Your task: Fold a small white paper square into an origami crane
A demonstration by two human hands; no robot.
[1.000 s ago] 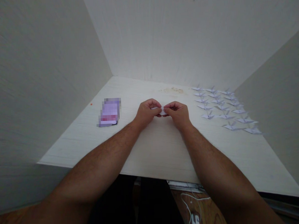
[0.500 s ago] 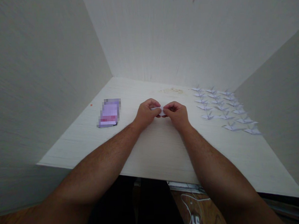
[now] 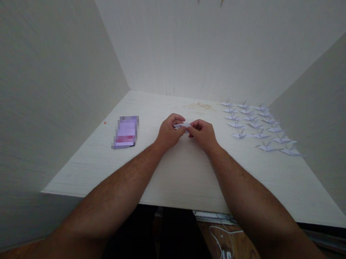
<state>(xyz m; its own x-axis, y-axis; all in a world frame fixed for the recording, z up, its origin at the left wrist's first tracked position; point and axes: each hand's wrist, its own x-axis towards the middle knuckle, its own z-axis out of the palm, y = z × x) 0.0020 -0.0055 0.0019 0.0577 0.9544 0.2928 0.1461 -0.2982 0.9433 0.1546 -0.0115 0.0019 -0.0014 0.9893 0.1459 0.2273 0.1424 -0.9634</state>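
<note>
A small white folded paper piece (image 3: 182, 125) is pinched between both hands at the middle of the pale wooden table (image 3: 175, 171). My left hand (image 3: 169, 132) grips its left side with curled fingers. My right hand (image 3: 203, 134) grips its right end, fingertips pressed together. Most of the paper is hidden behind the fingers. Both hands rest low over the tabletop.
Several small folded white paper cranes (image 3: 255, 126) stand in rows at the right. A blurred purple flat packet (image 3: 126, 131) lies at the left. White panels wall the table on three sides. A pale stain (image 3: 199, 105) marks the far tabletop.
Both hands have shifted slightly left and closer together on the paper; the fingers have worked along its fold. Nothing else on the table has moved.
</note>
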